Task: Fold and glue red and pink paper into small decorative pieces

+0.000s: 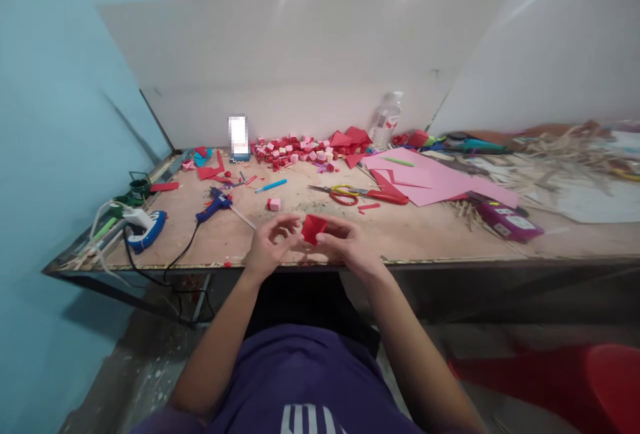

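Over the table's front edge, a small piece of red paper is held between my two hands; it looks folded. My right hand pinches it with the thumb in front and the fingers behind. From the other side, my left hand has its thumb and fingertips curled at the paper's left edge. Just beyond the hands lies a small pink and red paper cube. Behind the paper are scissors with red and yellow handles. A blue glue gun rests to the left of my left hand.
A heap of small pink and red cubes lies along the back board, between a phone and a plastic bottle. Pink paper sheets and a purple box are on the right. A power strip with cables sits at left.
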{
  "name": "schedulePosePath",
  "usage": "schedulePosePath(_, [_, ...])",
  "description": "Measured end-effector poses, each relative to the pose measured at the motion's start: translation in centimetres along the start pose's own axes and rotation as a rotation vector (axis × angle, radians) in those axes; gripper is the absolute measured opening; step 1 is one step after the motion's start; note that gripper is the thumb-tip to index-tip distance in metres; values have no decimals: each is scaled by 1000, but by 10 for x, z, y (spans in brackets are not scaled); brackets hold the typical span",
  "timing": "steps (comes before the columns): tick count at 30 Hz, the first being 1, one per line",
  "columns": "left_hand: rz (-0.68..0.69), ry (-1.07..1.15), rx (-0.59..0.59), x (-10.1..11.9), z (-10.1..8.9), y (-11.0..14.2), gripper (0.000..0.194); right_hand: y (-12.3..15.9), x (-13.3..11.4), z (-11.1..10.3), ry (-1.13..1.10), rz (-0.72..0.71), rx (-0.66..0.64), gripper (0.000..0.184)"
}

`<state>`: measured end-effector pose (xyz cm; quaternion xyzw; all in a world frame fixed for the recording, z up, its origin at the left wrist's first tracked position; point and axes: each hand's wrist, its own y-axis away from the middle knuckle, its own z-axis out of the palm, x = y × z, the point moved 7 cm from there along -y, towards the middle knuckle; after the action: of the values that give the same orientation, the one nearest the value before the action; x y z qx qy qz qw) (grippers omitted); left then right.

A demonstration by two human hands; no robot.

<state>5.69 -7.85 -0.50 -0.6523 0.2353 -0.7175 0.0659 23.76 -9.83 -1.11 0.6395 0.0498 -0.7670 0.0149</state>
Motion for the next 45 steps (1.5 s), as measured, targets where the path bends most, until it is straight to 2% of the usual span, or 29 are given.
schedulePosePath(2, [-42, 12, 45, -4, -3, -4, 28, 0, 0, -1, 25, -10, 14, 56])
schedulePosePath(5, [-96, -29, -3, -8, 3, -8, 32, 0, 1, 2, 97, -5, -21, 58])
schedulePosePath(9, [-86, -99, -86, -7, 12, -9, 32, 0, -2, 8, 185, -41, -54, 54])
schedulePosePath(13, [-46, -60, -167, -5, 18, -9, 25, -2, -3, 11, 218, -118, -61, 59])
schedulePosePath(16, [-17, -43, -169, -2, 17, -8, 23, -4, -1, 12, 233, -122, -79, 65])
schedulePosePath(17, [-17, -48, -160, -2, 16, -8, 23, -4, -1, 12, 231, -116, -81, 64])
schedulePosePath(20, [-38, -46, -121, -3, 14, -7, 23, -4, -3, 9, 250, -130, -77, 42])
schedulePosePath(23, [-68, 6, -115, -5, 14, -7, 30, -3, -7, 7, 352, -176, -55, 35])
schedulePosePath(27, [-111, 27, -128, -7, 15, -7, 39, -3, -10, 5, 422, -231, -16, 33])
schedulePosePath(30, [-153, 2, -138, -10, 16, -5, 35, -2, -9, 3, 399, -223, 1, 32])
schedulePosePath(36, [-125, -55, -176, -12, 20, -3, 34, -1, -12, 5, 448, -243, -23, 30])
schedulePosePath(41, [-101, -44, -199, -13, 21, -3, 38, -2, -12, 5, 406, -247, -7, 31])
schedulePosePath(45, [-154, -111, -227, -18, 23, -2, 40, -3, -14, 3, 351, -256, 29, 29])
